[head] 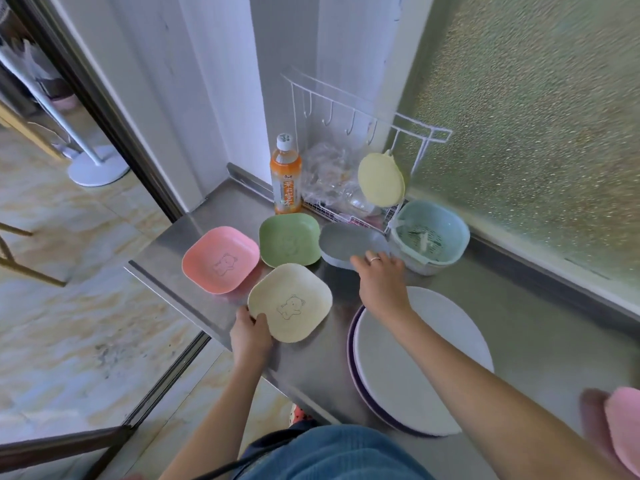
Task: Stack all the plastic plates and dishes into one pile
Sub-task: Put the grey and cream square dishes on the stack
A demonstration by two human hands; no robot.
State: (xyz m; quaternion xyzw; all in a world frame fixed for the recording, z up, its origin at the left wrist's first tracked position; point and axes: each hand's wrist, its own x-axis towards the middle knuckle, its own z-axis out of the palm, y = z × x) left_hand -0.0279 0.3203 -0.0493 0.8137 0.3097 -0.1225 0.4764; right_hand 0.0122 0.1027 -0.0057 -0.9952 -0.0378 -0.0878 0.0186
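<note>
Four small square dishes lie on the steel counter (540, 341): a pink dish (221, 259) at the left, a green dish (289, 240) behind, a cream dish (290, 303) in front and a grey-blue dish (346, 242) to the right. My left hand (250, 336) grips the cream dish's near left corner, thumb on the rim. My right hand (381, 278) reaches to the grey-blue dish, its fingers curled over the near rim. Under my right forearm, a large white round plate (415, 368) sits on a purple plate (353, 362).
An orange drink bottle (285, 174) stands at the back. A white wire rack (367, 133) holds crumpled plastic and a hanging yellow round pad (381, 180). A light-blue colander basket (429, 235) sits at the right, by the frosted window. A pink cloth (623, 424) lies at the far right edge. The counter's left edge drops to the floor.
</note>
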